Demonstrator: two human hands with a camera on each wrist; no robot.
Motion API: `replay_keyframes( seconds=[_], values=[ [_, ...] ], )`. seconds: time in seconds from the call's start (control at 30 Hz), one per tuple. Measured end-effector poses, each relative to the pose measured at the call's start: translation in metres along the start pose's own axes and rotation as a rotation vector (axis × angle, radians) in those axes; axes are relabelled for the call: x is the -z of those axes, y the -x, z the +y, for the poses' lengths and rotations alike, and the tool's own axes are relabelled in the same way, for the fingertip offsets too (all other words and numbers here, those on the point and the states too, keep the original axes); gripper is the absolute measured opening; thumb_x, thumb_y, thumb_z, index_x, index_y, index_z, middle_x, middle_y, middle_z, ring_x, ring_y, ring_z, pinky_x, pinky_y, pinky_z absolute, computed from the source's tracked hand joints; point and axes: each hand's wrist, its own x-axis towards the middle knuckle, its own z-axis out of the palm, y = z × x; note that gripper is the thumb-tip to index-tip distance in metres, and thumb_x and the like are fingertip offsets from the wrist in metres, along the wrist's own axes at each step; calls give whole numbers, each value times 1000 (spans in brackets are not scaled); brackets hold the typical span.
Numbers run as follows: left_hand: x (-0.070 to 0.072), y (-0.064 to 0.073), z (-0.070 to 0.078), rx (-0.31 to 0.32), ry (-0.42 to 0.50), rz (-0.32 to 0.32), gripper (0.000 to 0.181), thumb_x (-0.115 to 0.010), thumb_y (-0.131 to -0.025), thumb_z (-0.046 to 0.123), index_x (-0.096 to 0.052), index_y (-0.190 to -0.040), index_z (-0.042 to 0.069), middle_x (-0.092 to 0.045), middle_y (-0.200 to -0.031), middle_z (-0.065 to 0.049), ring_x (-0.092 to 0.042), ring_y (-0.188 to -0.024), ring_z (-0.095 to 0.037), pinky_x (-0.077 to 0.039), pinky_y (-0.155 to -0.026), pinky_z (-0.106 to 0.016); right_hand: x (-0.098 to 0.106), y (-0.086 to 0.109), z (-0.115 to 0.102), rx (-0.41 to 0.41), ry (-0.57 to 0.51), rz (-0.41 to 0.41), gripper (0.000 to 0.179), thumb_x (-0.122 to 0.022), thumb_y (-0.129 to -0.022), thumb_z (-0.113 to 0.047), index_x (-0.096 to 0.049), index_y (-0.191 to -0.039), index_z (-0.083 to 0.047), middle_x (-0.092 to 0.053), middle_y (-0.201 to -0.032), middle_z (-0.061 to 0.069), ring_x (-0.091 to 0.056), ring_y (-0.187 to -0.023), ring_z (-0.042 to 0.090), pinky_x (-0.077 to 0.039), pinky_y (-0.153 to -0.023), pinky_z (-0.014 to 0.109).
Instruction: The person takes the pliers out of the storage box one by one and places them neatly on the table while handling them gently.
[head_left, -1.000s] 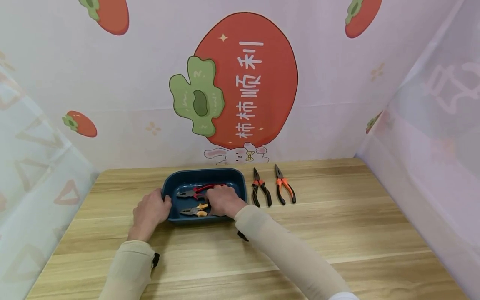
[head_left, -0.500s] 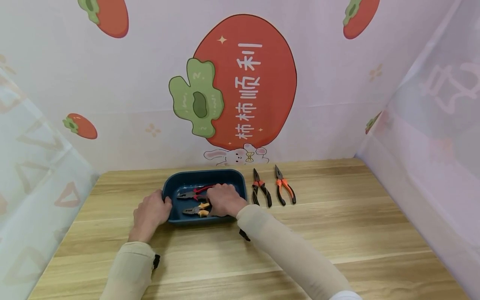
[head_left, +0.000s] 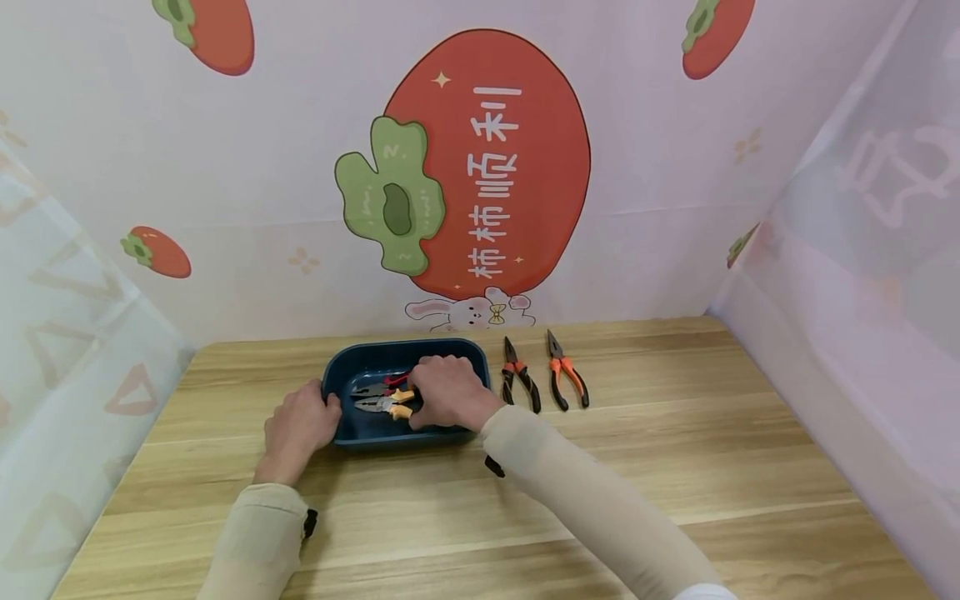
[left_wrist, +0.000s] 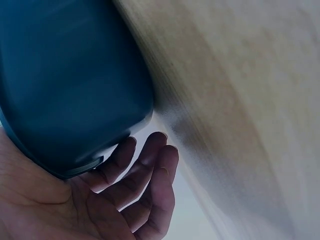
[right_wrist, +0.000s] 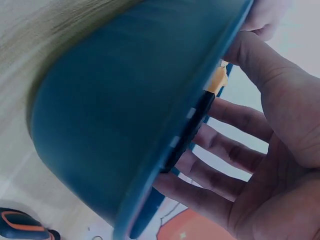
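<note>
A dark blue plastic tray (head_left: 360, 430) rests near the back of the table. My left hand (head_left: 298, 427) grips its left rim, and the left wrist view shows the fingers bent outside the tray wall (left_wrist: 85, 75). Inside lie combination pliers with red handles (head_left: 396, 381), partly covered. Just in front of them is a pair with yellow-and-black handles (head_left: 402, 412), jaws pointing left. My right hand (head_left: 452, 393) reaches into the tray and holds these by the handles. One dark handle (right_wrist: 192, 130) shows along the fingers in the right wrist view.
Two long-nose pliers with orange-and-black handles lie right of the tray, a nearer pair (head_left: 517, 373) and a farther pair (head_left: 564, 369), tips toward the back. A printed cloth wall (head_left: 637, 250) borders the wooden table (head_left: 645, 467).
My right hand has shifted the yellow-handled pliers toward the back and slightly left, close against the red-handled pair. My left hand has stayed on the tray rim.
</note>
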Motion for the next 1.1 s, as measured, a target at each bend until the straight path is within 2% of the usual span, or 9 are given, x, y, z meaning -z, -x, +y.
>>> replay_keyframes(
  seconds=[0.47,0.7,1.1],
  values=[
    [1,0,1,8,9,-11,45,-42,-101,24,-52,-128,-10,-60,-116,-35,-61,-89,-47,-47,-71,-61,19,18,6,32,-23,97,45,-84,-82,-44,-75,-119,-20,-62,-96,-4,-53,-82,13,-46,-69,31],
    [1,-1,0,7,19,-10,39,-43,-101,24,-55,-119,-8,-63,-103,-30,-60,-81,-43,-46,-67,-57,34,27,8,39,-23,107,48,-82,-83,-46,-73,-124,-23,-61,-101,-3,-53,-82,14,-46,-71,33],
    [1,0,1,13,7,-9,43,-42,-101,25,-54,-124,-9,-61,-112,-34,-61,-90,-48,-46,-71,-62,43,45,17,58,-48,144,45,-82,-83,-41,-73,-122,-20,-61,-101,-1,-53,-77,13,-43,-62,28]
  ],
)
